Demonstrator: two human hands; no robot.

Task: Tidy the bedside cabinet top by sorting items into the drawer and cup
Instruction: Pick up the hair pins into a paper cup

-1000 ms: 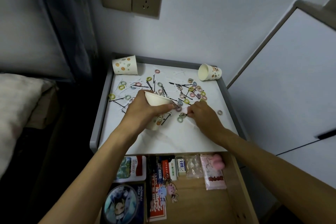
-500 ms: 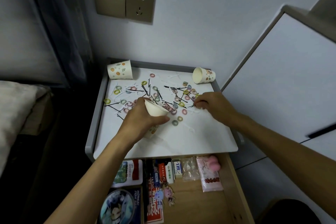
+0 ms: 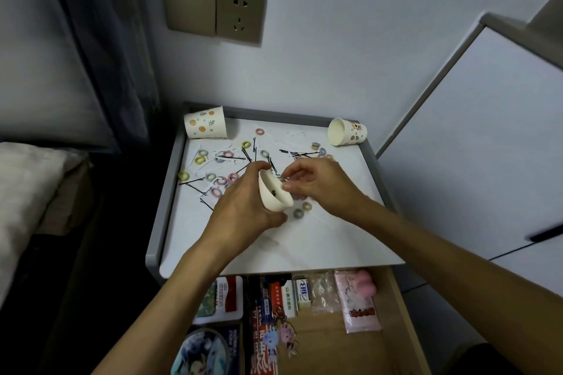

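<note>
Hair rings [image 3: 216, 192] and thin hairpins [image 3: 195, 182] lie scattered on the cabinet top [image 3: 320, 240]. Left hand [image 3: 243, 210] grips the tilted paper cup [image 3: 272, 195] round its wall: light, crushable, wants a gentle hold. Right hand [image 3: 316, 183] pinches a small item [image 3: 282, 180] at the rim; pins look slippery, best nipped mid-length.

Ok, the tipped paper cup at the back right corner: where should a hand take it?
I'd grip the paper cup across its printed side wall, coming from above. It lies on its side, mouth toward the left, so the rounded wall faces up.
</note>
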